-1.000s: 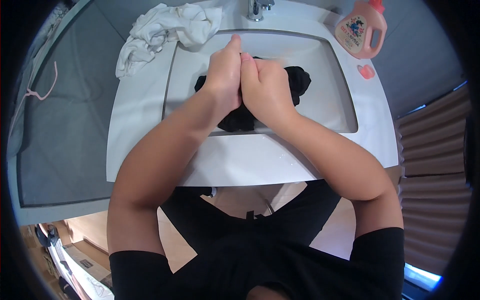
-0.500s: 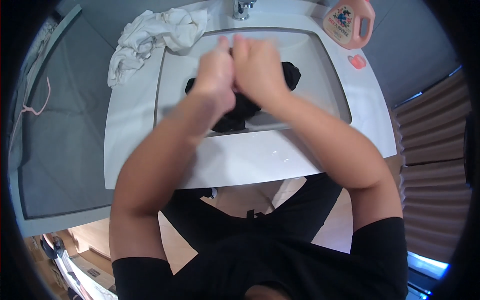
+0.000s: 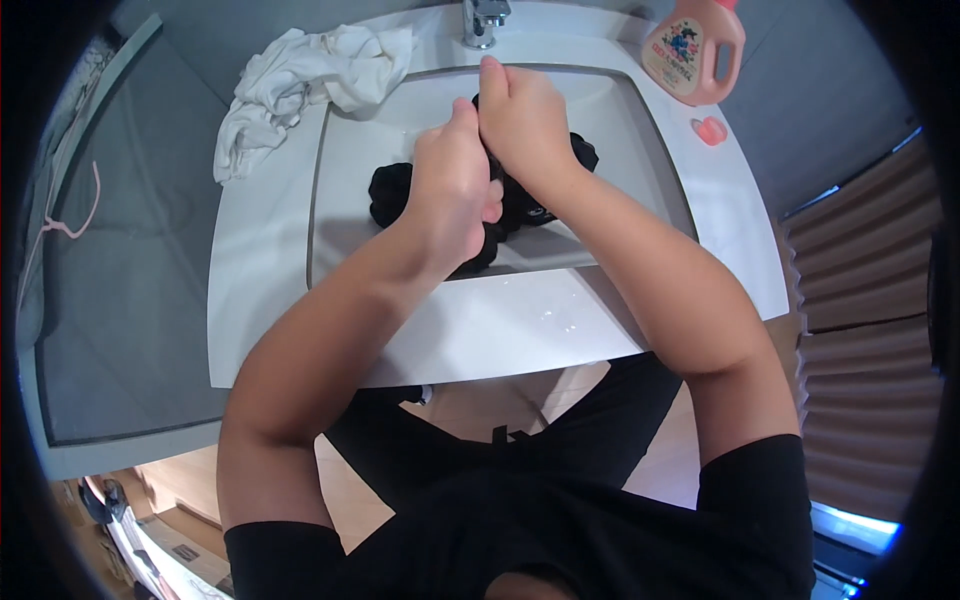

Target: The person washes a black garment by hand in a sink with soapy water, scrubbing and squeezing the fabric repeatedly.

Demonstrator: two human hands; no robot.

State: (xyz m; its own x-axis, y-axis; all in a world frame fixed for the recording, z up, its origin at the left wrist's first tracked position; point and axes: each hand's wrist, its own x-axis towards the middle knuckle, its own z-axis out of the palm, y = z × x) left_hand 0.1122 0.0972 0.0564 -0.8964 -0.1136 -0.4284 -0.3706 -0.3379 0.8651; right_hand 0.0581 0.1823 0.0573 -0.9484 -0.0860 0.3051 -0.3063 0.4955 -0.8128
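Note:
A crumpled black garment (image 3: 392, 192) lies in the white sink basin (image 3: 640, 190), its exact kind not clear from the folds. Both fists are wrapped round a bunched part of it. My left hand (image 3: 452, 170) is closed on the cloth, thumb up, a little nearer to me. Against it, my right hand (image 3: 525, 115) grips the same garment, slightly farther away and to the right. Folds of black fabric spill out on either side and below the fists. My hands and wrists hide the middle of the cloth.
A chrome faucet (image 3: 483, 22) stands behind the basin. White cloth (image 3: 300, 85) is heaped on the counter's far left. At the far right are a pink detergent bottle (image 3: 690, 55) and its pink cap (image 3: 709, 131). The counter's front edge (image 3: 450, 372) is close to my body.
My left hand has shifted slightly right and nearer, and the blur on both hands has lessened. The garment's folds have moved a little, and it stays gripped in both fists.

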